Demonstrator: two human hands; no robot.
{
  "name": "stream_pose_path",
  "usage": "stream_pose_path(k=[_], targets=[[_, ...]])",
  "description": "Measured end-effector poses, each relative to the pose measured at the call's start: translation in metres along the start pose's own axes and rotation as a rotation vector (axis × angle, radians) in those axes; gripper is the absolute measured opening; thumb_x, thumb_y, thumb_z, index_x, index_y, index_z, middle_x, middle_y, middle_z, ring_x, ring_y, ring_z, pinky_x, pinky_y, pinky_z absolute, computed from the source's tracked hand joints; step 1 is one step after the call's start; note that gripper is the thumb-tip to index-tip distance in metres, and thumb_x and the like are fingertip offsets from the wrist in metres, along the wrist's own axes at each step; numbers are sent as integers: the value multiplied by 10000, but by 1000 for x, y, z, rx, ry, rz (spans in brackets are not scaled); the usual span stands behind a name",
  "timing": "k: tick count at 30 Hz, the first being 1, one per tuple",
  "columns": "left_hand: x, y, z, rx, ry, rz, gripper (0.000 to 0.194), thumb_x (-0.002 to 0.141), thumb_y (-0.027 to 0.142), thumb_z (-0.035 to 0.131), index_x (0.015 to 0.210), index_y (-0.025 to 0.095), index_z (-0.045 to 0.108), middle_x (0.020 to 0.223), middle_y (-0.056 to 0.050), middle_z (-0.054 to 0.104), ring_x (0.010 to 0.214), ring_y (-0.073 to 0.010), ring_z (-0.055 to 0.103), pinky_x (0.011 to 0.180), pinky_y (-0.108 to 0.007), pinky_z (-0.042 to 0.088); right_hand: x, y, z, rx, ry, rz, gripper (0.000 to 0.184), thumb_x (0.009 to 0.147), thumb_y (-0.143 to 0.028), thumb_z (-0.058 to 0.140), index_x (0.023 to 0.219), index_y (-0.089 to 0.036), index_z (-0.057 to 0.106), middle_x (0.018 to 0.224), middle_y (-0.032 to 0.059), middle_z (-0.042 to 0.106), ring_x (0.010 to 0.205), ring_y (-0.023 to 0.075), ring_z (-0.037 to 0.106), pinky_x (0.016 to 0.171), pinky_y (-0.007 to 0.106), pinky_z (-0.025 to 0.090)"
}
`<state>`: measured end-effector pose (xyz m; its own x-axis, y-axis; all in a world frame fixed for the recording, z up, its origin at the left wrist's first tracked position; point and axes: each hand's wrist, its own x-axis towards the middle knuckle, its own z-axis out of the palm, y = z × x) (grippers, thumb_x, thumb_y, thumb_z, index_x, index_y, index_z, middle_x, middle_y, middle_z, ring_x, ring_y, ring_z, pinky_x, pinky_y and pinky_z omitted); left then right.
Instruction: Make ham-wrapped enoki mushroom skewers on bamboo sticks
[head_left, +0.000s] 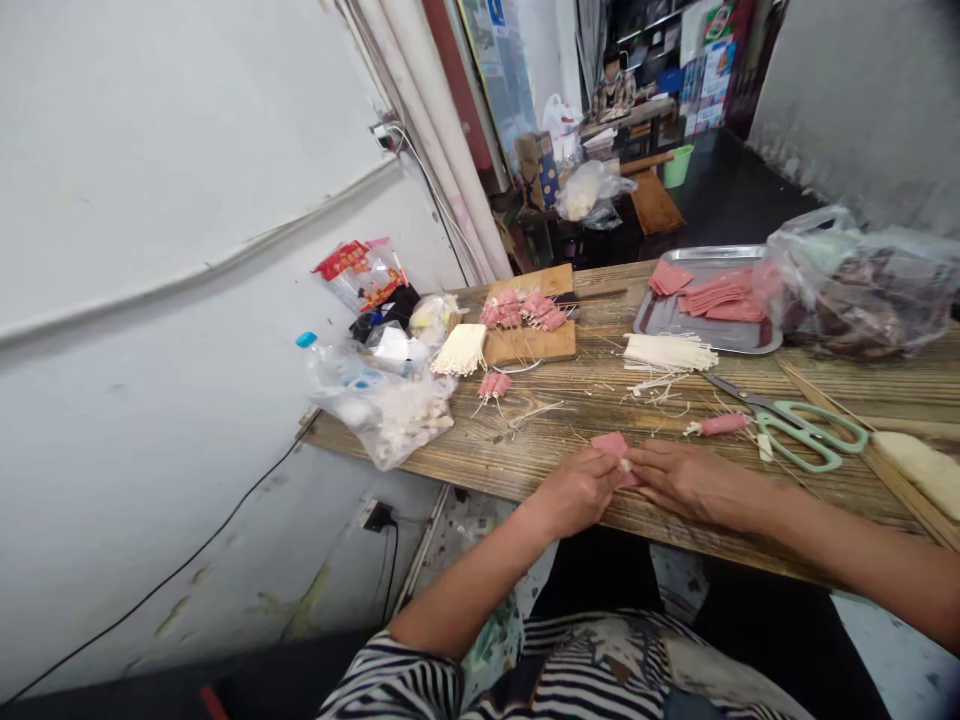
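At the table's front edge, a thin pink meat slice [610,443] lies with a small white bit of enoki mushroom on it. My left hand [576,492] has its fingers closed on the slice's left side. From the right, my right hand [679,478] presses its closed fingers on the same slice, and the fingertips nearly meet. A finished-looking pink meat roll [721,425] with white stems poking out rests beyond my right hand. Beside it are green-handled scissors [814,432]. Further back lies a bundle of enoki mushrooms [669,351].
A metal tray [656,322] holds folded pink slices, beside a full plastic bag [862,285]. Skewered rolls [517,310] lie on a wooden board [529,345]. More enoki [461,348] and a plastic bag [405,415] sit left. Another person [615,92] sits far back.
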<state>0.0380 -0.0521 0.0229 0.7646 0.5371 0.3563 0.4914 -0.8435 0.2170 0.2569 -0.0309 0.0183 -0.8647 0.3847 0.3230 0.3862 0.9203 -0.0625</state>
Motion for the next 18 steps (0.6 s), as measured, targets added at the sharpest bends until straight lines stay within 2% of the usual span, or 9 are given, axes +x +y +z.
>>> stream_pose_path(k=[5,8,11,13,18], targets=[[4,1,-9,67,-83,16,230,927,217,462,941,123,672,918,-107,679,885,-194,635,861,-326,544,2,-3,2,-161,-90,-77,264,958,-167,393,848,-144,632,870,73,625,785,189,504,689,332,411],[5,0,-7,82,-72,31,248,934,273,492,963,103,670,905,-114,680,888,-202,639,862,-325,546,3,-5,3,-174,-38,-74,267,949,-146,397,847,-134,643,846,89,629,764,192,504,658,332,406],[3,0,-1,78,-25,18,240,939,279,500,997,113,663,935,-110,693,895,-196,648,868,-325,549,4,-5,4,-77,21,-57,295,958,-153,375,863,-141,654,834,89,642,755,188,519,668,328,423],[1,1,3,77,14,-1,227,949,238,474,1006,123,661,944,-104,703,897,-184,657,866,-318,551,3,-4,5,43,51,12,325,972,-179,356,876,-153,665,842,86,658,773,183,545,698,321,440],[-3,1,8,59,86,-23,227,933,163,472,1024,125,677,976,-99,728,917,-173,671,853,-313,543,3,-5,8,459,160,325,307,958,-315,439,842,-193,696,844,70,701,796,170,612,727,296,477]])
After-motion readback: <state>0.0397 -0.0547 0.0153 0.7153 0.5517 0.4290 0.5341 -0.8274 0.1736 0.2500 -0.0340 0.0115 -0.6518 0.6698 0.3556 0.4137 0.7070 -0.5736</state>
